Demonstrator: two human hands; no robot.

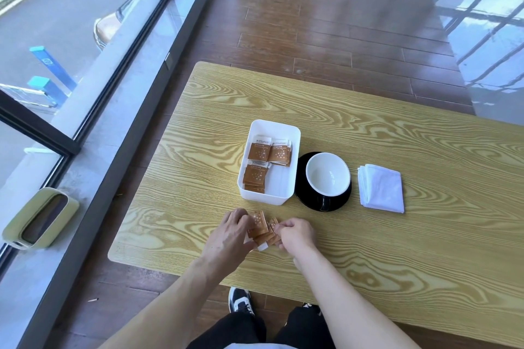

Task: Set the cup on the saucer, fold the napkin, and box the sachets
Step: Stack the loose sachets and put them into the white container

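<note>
- Where the yellow wood-grain table [397, 150] nears its front edge, the left hand [229, 238], palm down, grasps a small fanned pile of brown paper sachets [259, 228].
- The right hand [297, 235] pinches the pile's right side.
- Further back, a white rectangular plastic box [283, 194], long axis running away, holds sachets printed "taikoo".
- Right of it, the white-lined cup [327, 174] sits on a black round saucer [303, 195]; beyond lies the folded white napkin [381, 188].

Both forearms are bare, with no sleeves, watch or rings visible on the left hand [230, 232] or right hand [297, 235]. Below the table [397, 235] edge: black trousers [300, 329] and black sneakers [240, 301] with white panels and laces.
</note>
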